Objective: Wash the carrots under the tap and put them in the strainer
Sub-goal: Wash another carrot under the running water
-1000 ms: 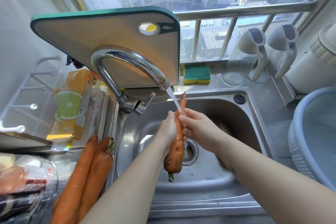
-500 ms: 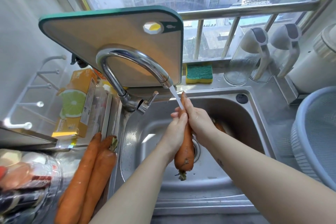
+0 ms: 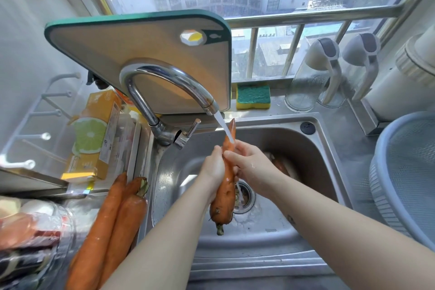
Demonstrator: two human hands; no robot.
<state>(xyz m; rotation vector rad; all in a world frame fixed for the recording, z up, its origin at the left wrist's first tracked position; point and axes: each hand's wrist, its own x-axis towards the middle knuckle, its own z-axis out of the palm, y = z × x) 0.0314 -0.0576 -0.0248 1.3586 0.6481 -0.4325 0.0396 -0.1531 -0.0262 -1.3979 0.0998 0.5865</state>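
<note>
A carrot (image 3: 224, 197) stands nearly upright over the steel sink (image 3: 313, 148), its thin tip up in the water running from the chrome tap (image 3: 164, 77). My left hand (image 3: 213, 167) grips the carrot's middle from the left. My right hand (image 3: 249, 162) holds its upper part from the right, fingers wrapped over it. Two more carrots (image 3: 110, 226) lie on the counter left of the sink. Another carrot (image 3: 280, 164) lies in the sink behind my right wrist, mostly hidden. The blue-grey strainer (image 3: 404, 172) stands at the right edge.
A green-edged cutting board (image 3: 131, 54) leans behind the tap. A yellow-green sponge (image 3: 253, 96) and two glass dispensers (image 3: 315, 77) stand on the sill. An orange box (image 3: 94, 139) and wrapped food (image 3: 28, 230) sit at the left. The drain (image 3: 246, 195) is below the carrot.
Both hands have slid down the carrot, baring its tip in the water stream, and the carrot sits a little lower. The camera view shifted slightly.
</note>
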